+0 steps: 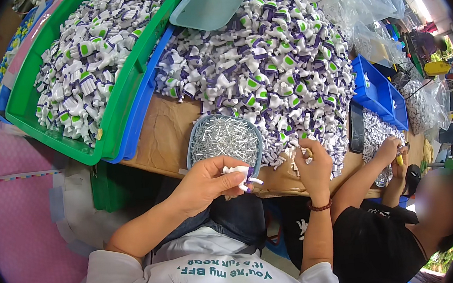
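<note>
Left hand (pixel 201 185) pinched a white-purple figure (pixel 238 170), right hand (pixel 318 171) clenched a mostly hidden yellowish item (pixel 309 155); good work likely wanted steady hold, fingertips clear of the jutting limb (pixel 257 181).

The right hand (pixel 314 166) mostly hides a small yellowish thing (pixel 309 156) (too little shows to name it).

We see our bare L forearm (pixel 152 222) slanting up from lower L, elbow (pixel 120 245) bent, to our L hand (pixel 207 182): thumb (pixel 230 180) & fingers (pixel 223 164) pinched, pointing R. Our R forearm (pixel 315 237), also bare, runs nearly straight up the view; our R hand (pixel 314 170) is curled, fingertips bunched, approx. level w/ the L, apart from it.
</note>
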Demonstrator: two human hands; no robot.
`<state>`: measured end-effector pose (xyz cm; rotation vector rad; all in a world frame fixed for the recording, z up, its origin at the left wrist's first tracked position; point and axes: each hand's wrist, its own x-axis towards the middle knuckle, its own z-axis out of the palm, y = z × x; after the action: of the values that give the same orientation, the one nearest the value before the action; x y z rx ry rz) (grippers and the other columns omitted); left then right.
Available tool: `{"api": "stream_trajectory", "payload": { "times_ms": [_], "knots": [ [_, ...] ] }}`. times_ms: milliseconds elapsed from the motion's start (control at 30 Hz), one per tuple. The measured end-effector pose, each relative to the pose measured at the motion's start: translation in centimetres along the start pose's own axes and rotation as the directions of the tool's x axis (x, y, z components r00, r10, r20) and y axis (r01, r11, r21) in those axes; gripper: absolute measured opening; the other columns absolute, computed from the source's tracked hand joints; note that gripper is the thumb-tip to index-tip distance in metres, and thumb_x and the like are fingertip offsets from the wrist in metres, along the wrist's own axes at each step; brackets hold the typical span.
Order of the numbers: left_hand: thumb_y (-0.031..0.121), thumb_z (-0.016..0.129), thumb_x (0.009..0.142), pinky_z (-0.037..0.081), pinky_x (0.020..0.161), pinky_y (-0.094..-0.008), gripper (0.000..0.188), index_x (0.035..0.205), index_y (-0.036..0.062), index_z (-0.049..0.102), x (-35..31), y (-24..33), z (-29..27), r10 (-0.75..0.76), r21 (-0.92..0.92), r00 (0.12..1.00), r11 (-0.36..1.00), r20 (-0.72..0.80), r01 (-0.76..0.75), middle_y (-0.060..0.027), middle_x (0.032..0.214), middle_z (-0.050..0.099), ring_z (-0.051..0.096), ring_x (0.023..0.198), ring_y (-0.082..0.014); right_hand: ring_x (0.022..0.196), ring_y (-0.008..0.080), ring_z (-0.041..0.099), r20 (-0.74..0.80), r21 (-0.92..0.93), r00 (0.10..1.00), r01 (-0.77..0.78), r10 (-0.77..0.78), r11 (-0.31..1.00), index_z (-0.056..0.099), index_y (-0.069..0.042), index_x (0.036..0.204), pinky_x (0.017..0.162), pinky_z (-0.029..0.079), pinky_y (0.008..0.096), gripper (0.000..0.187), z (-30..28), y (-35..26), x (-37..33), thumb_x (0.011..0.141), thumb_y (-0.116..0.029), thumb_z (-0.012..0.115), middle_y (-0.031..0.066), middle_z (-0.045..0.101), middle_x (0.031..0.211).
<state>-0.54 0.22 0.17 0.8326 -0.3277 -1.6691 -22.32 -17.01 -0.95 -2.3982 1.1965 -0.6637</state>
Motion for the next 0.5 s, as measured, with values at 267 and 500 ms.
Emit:
{"api": "stream_trajectory", "payload": {
  "times_ms": [267, 500],
  "knots": [
    [0.008, 0.054, 0.090, 0.053, 0.079, -0.0301, 0.020, 0.110, 0.0020, 0.054, -0.1, 0.2, 0.1, 0.000, -0.083, 1.000, 0.997, 0.005, 0.000, -0.0095, 0.099, 0.061, 0.064, 0.090, -0.0200, 0.062, 0.0012, 0.047, 0.232, 0.601, 0.967, -0.228, 0.105, 0.766, 0.057, -0.003, 0.090, 0.054, 0.037, 0.0168, 0.012, -0.7, -6.3, 0.7, 0.080, 0.002, 0.062, -0.0020, 0.057, 0.075],
    [0.011, 0.054, 0.091, 0.052, 0.075, -0.0258, 0.020, 0.110, 0.0030, 0.054, -0.1, 0.6, 0.1, 0.026, -0.123, 0.998, 0.992, -0.054, -0.033, -0.0083, 0.099, 0.061, 0.063, 0.091, -0.0196, 0.072, 0.0026, 0.054, 0.354, 0.777, 0.933, -0.334, 0.069, 0.533, 0.058, -0.001, 0.100, 0.061, 0.041, 0.0161, 0.019, 0.4, -8.5, 0.4, 0.082, -0.001, 0.064, -0.0006, 0.062, 0.084]
  ]
}}
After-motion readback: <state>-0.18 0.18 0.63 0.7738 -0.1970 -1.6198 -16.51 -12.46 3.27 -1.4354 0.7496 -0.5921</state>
